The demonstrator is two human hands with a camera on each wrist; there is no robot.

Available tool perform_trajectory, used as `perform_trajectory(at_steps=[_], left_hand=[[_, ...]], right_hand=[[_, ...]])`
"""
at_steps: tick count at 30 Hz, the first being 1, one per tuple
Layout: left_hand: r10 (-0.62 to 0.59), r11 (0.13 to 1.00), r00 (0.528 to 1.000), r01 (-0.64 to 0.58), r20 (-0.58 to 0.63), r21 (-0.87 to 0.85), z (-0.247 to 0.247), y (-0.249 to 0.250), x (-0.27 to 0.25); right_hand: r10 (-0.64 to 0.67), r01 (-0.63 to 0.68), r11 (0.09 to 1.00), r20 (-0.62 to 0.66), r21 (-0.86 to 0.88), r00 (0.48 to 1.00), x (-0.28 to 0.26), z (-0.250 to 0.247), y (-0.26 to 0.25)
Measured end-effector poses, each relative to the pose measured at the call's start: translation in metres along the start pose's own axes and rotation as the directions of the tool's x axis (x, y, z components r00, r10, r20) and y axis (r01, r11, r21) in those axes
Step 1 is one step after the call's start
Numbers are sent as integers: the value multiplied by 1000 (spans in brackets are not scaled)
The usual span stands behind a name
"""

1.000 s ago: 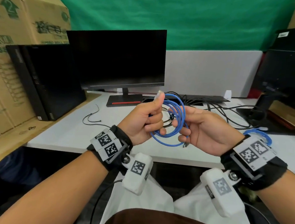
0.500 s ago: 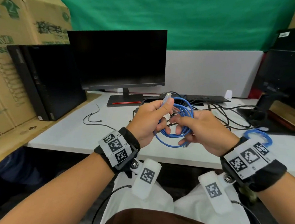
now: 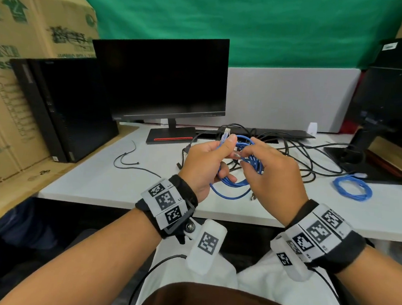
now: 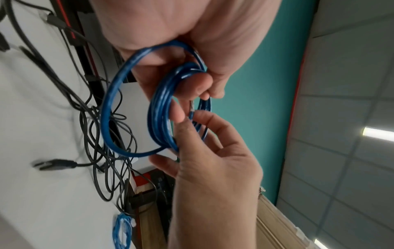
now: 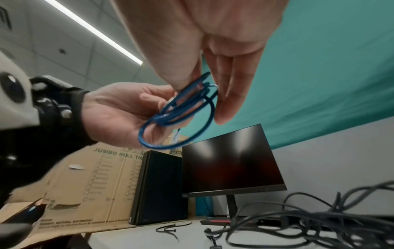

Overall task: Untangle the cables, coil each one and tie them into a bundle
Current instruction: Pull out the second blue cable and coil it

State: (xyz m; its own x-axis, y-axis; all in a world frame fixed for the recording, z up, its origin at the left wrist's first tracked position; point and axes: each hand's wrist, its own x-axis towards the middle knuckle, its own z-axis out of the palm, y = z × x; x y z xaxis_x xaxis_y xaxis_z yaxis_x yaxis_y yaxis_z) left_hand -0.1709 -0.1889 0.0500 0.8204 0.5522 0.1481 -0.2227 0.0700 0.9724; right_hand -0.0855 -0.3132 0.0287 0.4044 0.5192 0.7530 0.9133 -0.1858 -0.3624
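Right now you hold a blue cable coil (image 3: 235,176) up in the middle of the head view, above the near edge of the white desk (image 3: 92,180). Your left hand (image 3: 203,167) has its fingers curled round the loops, and its thumb pins one end of the cable, so the clear plug (image 3: 226,132) sticks up above the thumb. Your right hand (image 3: 274,175) pinches the other clear plug (image 3: 236,154) by the top of the coil; its other fingers lie straight along the loops in the right wrist view.

In the left wrist view the coil (image 4: 157,107) fills the middle of the frame, with one bigger loop hanging loose to the left of the tight loops.

Behind your hands, a messy pile of black cables (image 3: 298,157) lies on the desk, right of middle. A second blue coil (image 3: 352,187) lies flat on the desk at the right side. A thin black tie (image 3: 128,160) lies on the desk to the left of your hands. A dark monitor (image 3: 162,77) stands in the upper middle, and a black computer box (image 3: 61,107) stands to its left.
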Motion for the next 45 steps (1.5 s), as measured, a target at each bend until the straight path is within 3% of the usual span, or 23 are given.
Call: perform_trajectory(at_steps=[5, 9, 12, 16, 18, 21, 25, 28, 31, 33, 38, 42, 45], left_hand=[[68, 993, 996, -73, 57, 93, 2, -9, 1], [55, 997, 995, -60, 88, 57, 5, -13, 0], [24, 998, 999, -26, 31, 57, 1, -12, 3], [-60, 998, 997, 60, -41, 2, -4, -11, 8], [-68, 998, 996, 69, -56, 9, -5, -11, 9], [-88, 996, 993, 90, -78, 28, -4, -13, 10], [-64, 989, 995, 73, -70, 132, -5, -13, 9], [19, 920, 999, -36, 46, 390, -8, -10, 7], [211, 626, 972, -212, 98, 750, -12, -10, 8], [267, 520, 956, -252, 126, 816, -14, -10, 11], [258, 523, 961, -227, 101, 821, -19, -12, 17], [305, 513, 942, -287, 141, 809, -16, -18, 16], [285, 596, 948, -290, 140, 749, -18, -17, 17]], right_hand=[[79, -69, 985, 61, -158, 995, 4, -1, -1], [151, -113, 971, 177, -211, 973, 7, -4, -3], [211, -201, 977, 273, -65, 939, 14, -11, -2], [218, -337, 913, 423, 231, 880, 20, -23, -1], [164, -317, 911, 475, 264, 865, 22, -26, 1], [19, -180, 953, 547, 243, 837, 22, -27, 3], [-45, -10, 996, 588, 89, 808, 20, -22, 6], [37, 12, 997, 579, -81, 815, 19, -20, 10], [144, -25, 976, 563, -215, 814, 15, -17, 8], [153, -42, 975, 522, -218, 839, 14, -17, 5], [142, -92, 988, 482, -125, 865, 22, -21, 3], [169, -212, 977, 542, 18, 823, 24, -27, 9], [161, -318, 929, 565, 190, 809, 23, -29, 13]])
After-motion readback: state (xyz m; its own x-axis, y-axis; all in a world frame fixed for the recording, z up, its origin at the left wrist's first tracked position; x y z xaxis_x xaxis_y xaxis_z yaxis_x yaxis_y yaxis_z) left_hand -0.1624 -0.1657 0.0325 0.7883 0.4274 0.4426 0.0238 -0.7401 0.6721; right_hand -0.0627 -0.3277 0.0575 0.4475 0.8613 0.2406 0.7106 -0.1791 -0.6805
